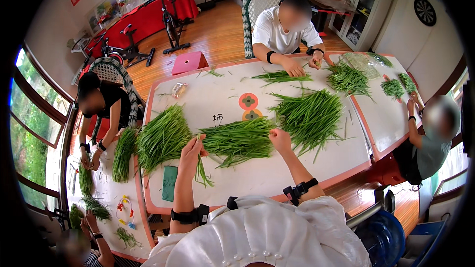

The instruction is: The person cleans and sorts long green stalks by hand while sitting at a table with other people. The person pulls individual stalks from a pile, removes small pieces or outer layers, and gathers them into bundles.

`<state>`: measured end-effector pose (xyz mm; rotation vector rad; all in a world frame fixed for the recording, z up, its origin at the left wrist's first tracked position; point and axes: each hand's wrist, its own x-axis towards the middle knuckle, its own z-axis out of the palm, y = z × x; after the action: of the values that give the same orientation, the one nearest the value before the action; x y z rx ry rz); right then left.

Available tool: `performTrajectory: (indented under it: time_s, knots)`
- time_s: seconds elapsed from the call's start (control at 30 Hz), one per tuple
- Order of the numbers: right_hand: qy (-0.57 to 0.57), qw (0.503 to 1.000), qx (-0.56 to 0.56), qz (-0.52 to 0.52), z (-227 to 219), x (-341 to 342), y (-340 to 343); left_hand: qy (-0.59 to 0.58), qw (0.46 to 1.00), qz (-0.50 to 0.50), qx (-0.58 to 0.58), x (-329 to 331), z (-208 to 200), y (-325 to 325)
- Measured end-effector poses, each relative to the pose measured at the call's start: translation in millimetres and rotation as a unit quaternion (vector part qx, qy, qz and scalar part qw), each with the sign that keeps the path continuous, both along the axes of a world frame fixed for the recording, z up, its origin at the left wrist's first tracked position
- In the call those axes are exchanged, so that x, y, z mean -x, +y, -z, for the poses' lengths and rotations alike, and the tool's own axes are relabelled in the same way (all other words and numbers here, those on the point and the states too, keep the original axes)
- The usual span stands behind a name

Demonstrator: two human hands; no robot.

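Observation:
My left hand (192, 149) is closed in a pinch around a few garlic chives (202, 174), which dangle below the fingers over the white table. A middle pile of chives (242, 141) lies flat between my hands, just beyond them. At the right end of that pile my right hand (281, 141) is raised with its fingers closed; anything in them is hidden or too small to make out. Larger heaps of chives lie on both sides, one left heap (166, 136) near my left hand and one right heap (310, 118) beyond my right hand.
A dark green cloth-like block (169, 183) lies near the table's front left. Opposite, a person in white (284, 34) handles chives; others work at the left and right tables. A small clear packet (179, 89) and a pink stool (189, 62) are farther off.

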<state>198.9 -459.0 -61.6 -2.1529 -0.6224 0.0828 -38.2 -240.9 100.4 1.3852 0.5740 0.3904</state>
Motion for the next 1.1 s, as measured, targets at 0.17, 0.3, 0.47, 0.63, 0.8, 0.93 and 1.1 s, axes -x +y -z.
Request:
performTrajectory:
  time_s: [0.17,0.3,0.47,0.63,0.8,0.93,1.1]
  knots:
    - [-0.089,0.99,0.102,0.049,1.6,-2.5,20.0,0.033,0.997,0.074,0.012,-0.9,13.1,-15.6]
    - [-0.007,0.977,0.211,0.01,-3.2,-3.3,24.1,0.054,0.994,0.095,0.02,4.3,11.7,-21.0]
    - [0.033,0.991,0.128,-0.018,-0.4,-9.4,14.3,0.047,0.993,0.101,0.047,6.8,17.2,-20.1]
    - [0.081,0.995,0.045,-0.036,-35.3,1.0,10.2,0.04,0.993,0.1,0.054,1.8,17.5,-24.4]
    - [0.305,0.948,-0.047,-0.081,-58.0,-1.4,-8.6,0.035,0.992,0.107,0.051,-4.4,15.3,-28.0]
    - [0.201,0.973,-0.017,-0.107,-95.9,17.6,-18.0,0.01,0.991,0.105,0.081,-3.8,20.5,-25.6]
    - [0.209,0.965,-0.083,-0.137,-135.8,37.8,-23.3,-0.027,0.987,0.094,0.13,-7.3,12.5,-28.8]
